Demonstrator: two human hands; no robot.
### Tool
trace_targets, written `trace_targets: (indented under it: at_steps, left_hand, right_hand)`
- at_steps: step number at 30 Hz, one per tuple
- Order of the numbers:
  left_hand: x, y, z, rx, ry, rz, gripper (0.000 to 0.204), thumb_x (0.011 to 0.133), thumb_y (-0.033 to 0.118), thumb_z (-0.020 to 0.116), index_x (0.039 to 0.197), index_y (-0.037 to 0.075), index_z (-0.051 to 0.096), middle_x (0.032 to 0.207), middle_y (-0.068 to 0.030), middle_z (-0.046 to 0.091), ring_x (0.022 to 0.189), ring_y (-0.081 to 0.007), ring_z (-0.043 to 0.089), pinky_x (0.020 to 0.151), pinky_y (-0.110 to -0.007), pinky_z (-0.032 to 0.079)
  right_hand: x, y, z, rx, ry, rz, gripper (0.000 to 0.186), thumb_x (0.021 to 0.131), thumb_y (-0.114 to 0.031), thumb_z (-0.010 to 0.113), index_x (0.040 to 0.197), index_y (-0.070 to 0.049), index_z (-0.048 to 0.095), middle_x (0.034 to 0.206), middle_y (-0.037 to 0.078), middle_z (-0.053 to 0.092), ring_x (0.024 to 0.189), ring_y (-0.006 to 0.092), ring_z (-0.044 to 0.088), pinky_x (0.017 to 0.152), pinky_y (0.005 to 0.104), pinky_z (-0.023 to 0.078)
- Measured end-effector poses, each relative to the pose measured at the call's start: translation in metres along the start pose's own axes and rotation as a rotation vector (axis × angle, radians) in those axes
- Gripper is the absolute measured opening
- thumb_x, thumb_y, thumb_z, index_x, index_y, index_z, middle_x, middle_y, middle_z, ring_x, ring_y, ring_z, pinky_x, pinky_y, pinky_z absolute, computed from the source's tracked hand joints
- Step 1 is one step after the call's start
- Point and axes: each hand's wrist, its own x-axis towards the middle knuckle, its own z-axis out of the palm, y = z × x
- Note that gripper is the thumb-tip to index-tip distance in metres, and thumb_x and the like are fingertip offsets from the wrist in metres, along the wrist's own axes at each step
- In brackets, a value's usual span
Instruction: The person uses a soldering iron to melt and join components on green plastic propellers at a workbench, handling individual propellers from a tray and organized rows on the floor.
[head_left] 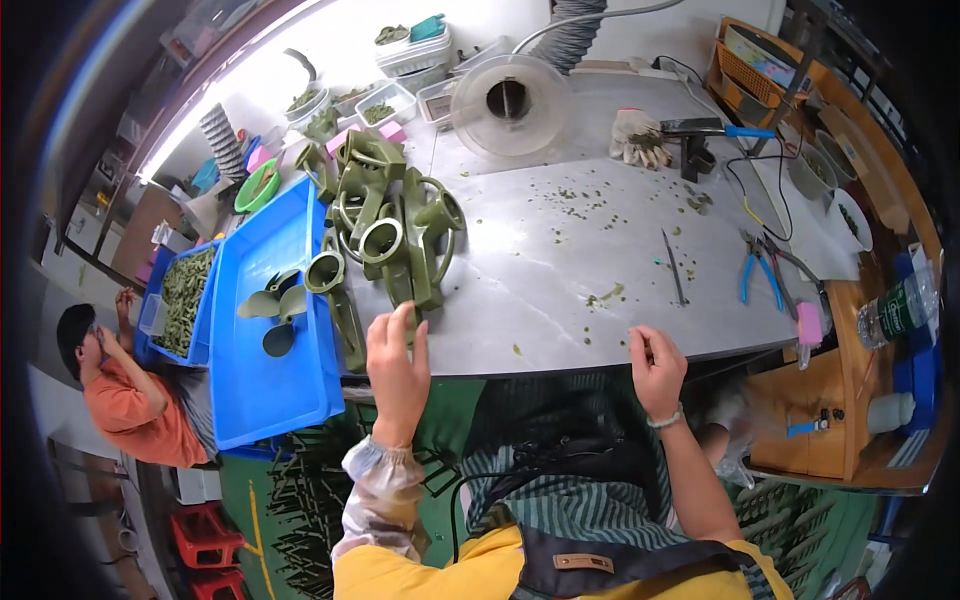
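Note:
My left hand [395, 362] is at the table's front edge, just below a heap of dark green moulded parts [400, 240] with round collars and curved handles. Its fingers point up and its thumb stands apart; nothing shows in it. Whether its fingertips touch the nearest green part cannot be made out. My right hand [657, 372] hovers at the same edge farther right, with loosely bent fingers, a gap by the thumb and no object visible. Beyond it a thin dark pointed tool [675, 268] lies on the grey table [500, 320] among green crumbs.
A blue tray [235, 350] at left holds a green three-bladed propeller [277, 308]. Another blue bin [205, 325] is full of small green pieces, near a seated person [150, 400]. A clear round hood [510, 130] stands behind; pliers [762, 270] and a glove [637, 138] lie right.

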Motion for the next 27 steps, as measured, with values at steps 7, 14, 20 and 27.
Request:
trace_targets:
  at_steps: [7, 14, 20, 27]
  left_hand:
    - [0.064, -0.028, 0.075, 0.576, -0.093, 0.144, 0.014, 0.074, 0.014, 0.067, 0.08, 0.002, 0.062, 0.098, -0.0113, 0.053, 0.096, -0.0292, 0.048, 0.083, -0.039, 0.036]
    - [0.032, 0.038, 0.09, -0.391, -0.115, 0.224, 0.013, 0.083, 0.007, 0.062, 0.094, 0.0, 0.061, 0.094, -0.0151, 0.054, 0.088, -0.0318, 0.053, 0.075, -0.041, 0.044]
    - [0.008, 0.024, 0.042, -0.521, -0.048, -0.118, 0.014, 0.085, -0.002, 0.06, 0.098, 0.001, 0.059, 0.085, -0.0116, 0.056, 0.065, -0.0273, 0.056, 0.06, -0.033, 0.045]
    - [-0.016, -0.011, 0.072, -0.615, -0.019, -0.046, 0.012, 0.085, -0.001, 0.061, 0.096, 0.001, 0.059, 0.078, -0.0131, 0.057, 0.063, -0.0254, 0.055, 0.059, -0.031, 0.045]
  right_hand:
    - [0.014, -0.005, 0.01, -0.387, -0.015, -0.129, 0.008, 0.087, -0.01, 0.063, 0.087, -0.002, 0.062, 0.076, 0.011, 0.061, 0.061, 0.0285, 0.058, 0.056, 0.0328, 0.046]
    - [0.025, -0.049, 0.034, -0.175, -0.119, 0.023, 0.021, 0.084, -0.006, 0.063, 0.104, -0.003, 0.061, 0.086, 0.011, 0.061, 0.072, 0.0234, 0.061, 0.066, 0.0322, 0.05]
    - [0.037, -0.099, 0.082, -0.559, -0.318, -0.38, 0.044, 0.078, -0.014, 0.071, 0.116, 0.002, 0.053, 0.117, 0.018, 0.051, 0.101, 0.0341, 0.054, 0.088, 0.0402, 0.045]
    - [0.07, -0.062, 0.082, -0.489, -0.363, -0.345, 0.039, 0.083, -0.02, 0.069, 0.108, 0.005, 0.053, 0.11, 0.019, 0.049, 0.09, 0.0344, 0.056, 0.079, 0.041, 0.047]
